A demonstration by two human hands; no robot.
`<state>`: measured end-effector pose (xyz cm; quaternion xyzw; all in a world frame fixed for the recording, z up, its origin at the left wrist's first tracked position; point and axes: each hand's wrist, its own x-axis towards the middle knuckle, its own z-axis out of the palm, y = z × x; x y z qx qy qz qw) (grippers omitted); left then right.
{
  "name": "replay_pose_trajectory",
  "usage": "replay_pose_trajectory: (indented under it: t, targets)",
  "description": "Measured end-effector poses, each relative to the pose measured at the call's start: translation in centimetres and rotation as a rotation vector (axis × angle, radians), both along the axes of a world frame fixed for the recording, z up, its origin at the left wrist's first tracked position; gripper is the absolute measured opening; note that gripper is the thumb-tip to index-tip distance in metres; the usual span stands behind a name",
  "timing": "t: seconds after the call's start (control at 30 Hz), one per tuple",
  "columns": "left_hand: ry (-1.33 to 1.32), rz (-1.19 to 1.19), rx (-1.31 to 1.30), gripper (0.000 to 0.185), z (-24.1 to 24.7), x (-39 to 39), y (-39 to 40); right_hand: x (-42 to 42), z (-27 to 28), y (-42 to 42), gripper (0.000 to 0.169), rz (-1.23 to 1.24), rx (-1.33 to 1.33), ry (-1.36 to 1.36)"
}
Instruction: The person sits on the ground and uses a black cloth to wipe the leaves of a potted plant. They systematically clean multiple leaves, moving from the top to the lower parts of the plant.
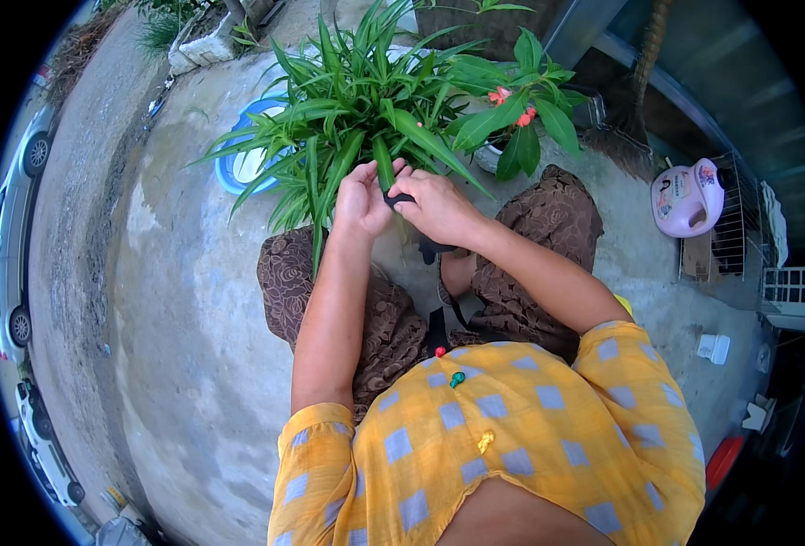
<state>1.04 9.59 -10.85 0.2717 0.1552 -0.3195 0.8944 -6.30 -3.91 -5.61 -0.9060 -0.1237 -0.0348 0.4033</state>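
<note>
A bushy spider plant with long green leaves (pixel 348 102) stands in front of me; its pot is hidden by foliage. My left hand (pixel 365 201) is palm up beneath one broad leaf (pixel 384 164), its fingers curled behind it. Across from it, my right hand (pixel 436 205) pinches a dark cloth (pixel 398 199) against the same leaf. Whether the left fingers grip the leaf or only support it cannot be told. Just right of the spider plant grows a broad-leaved plant (pixel 529 116) with coral flowers, in a white pot (pixel 490 157).
A blue basin (pixel 225 160) with something white inside sits left of the plant. To the right are a broom (pixel 624 143), a lilac detergent jug (pixel 688 198), a wire rack (pixel 730 252) and a small white container (pixel 714 348). Parked cars (pixel 17 239) line the far left.
</note>
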Motion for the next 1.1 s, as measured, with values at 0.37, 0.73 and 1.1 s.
replay_pose_trajectory:
  t: [0.37, 0.73, 1.1]
  targets:
    - [0.036, 0.004, 0.004, 0.03, 0.5, -0.2, 0.0, -1.2, 0.4, -0.2, 0.017, 0.021, 0.01, 0.028]
    - [0.029, -0.004, 0.001, 0.031, 0.4, -0.1, 0.2, -1.7, 0.6, -0.1, 0.018, 0.032, 0.0, 0.038]
    - [0.033, -0.001, -0.003, 0.032, 0.6, -0.2, 0.3, -2.1, 0.7, -0.2, 0.019, 0.049, 0.01, 0.065]
